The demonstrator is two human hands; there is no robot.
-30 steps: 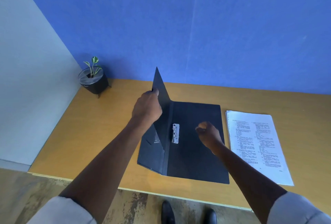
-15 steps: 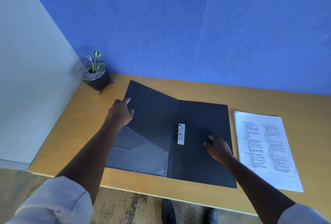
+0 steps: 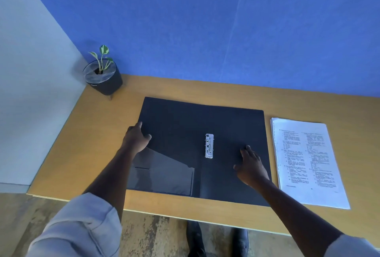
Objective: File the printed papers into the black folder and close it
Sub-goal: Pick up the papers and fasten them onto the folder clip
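The black folder (image 3: 181, 125) lies fully open and flat on the wooden desk, with a silver metal clip (image 3: 209, 145) near its spine and a pocket (image 3: 164, 172) on the left flap. My left hand (image 3: 135, 139) rests on the left edge of the left flap, fingers on its cover. My right hand (image 3: 249, 166) presses flat on the right flap, fingers spread. The stack of printed papers (image 3: 306, 162) lies on the desk just right of the folder, touched by neither hand.
A small potted plant (image 3: 102, 75) in a black pot stands at the desk's (image 3: 102, 133) back left corner, against the blue wall. The desk's front edge runs below the folder; my shoes (image 3: 216, 240) show on the floor beneath.
My left hand swung the folder's left cover from upright down to flat on the desk. My right hand opened from a fist and now lies flat on the right flap.
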